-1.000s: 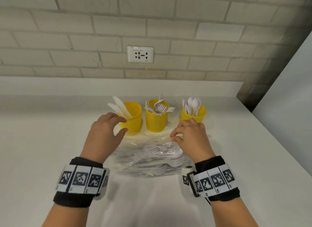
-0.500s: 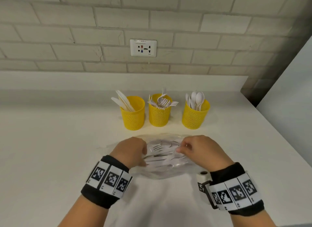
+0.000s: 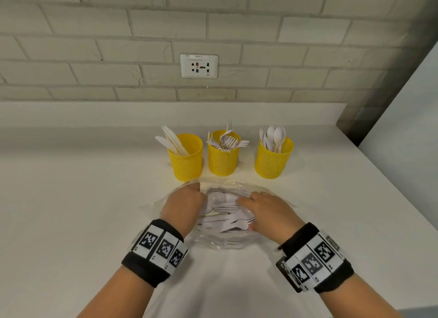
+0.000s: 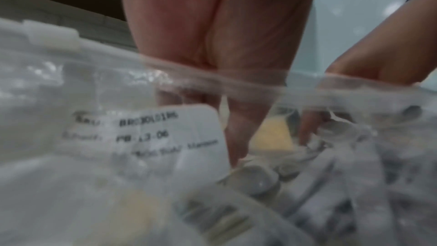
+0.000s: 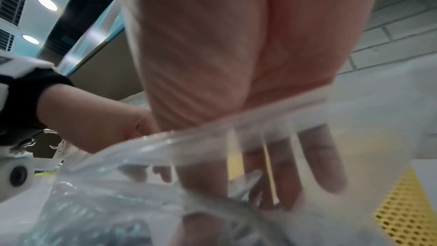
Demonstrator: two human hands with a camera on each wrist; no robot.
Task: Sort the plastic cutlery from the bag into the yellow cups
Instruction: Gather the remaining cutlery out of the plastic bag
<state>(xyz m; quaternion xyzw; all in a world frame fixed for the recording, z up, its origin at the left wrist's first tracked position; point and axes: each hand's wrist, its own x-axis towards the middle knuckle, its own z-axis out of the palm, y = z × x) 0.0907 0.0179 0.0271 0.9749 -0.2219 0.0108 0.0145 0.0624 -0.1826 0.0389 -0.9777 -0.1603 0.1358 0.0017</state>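
A clear plastic bag [image 3: 220, 240] of white plastic cutlery [image 3: 227, 220] lies on the counter in front of three yellow mesh cups. The left cup [image 3: 187, 166] holds knives, the middle cup [image 3: 222, 162] forks, the right cup [image 3: 272, 165] spoons. My left hand [image 3: 184, 205] reaches into the bag's mouth from the left; its fingers [image 4: 238, 137] point straight down behind the plastic to the cutlery. My right hand [image 3: 270, 211] lies in the mouth from the right, its fingers [image 5: 319, 156] straight and spread behind the plastic. I see no piece gripped.
The white counter [image 3: 71, 211] runs back to a brick wall with a socket plate [image 3: 199, 66]. A pale panel [image 3: 407, 140] borders the counter on the right. A white printed label [image 4: 165, 137] sits on the bag.
Both hands came back from near the cups to the bag, pinched its mouth, and now their fingers are inside the opening among the cutlery.
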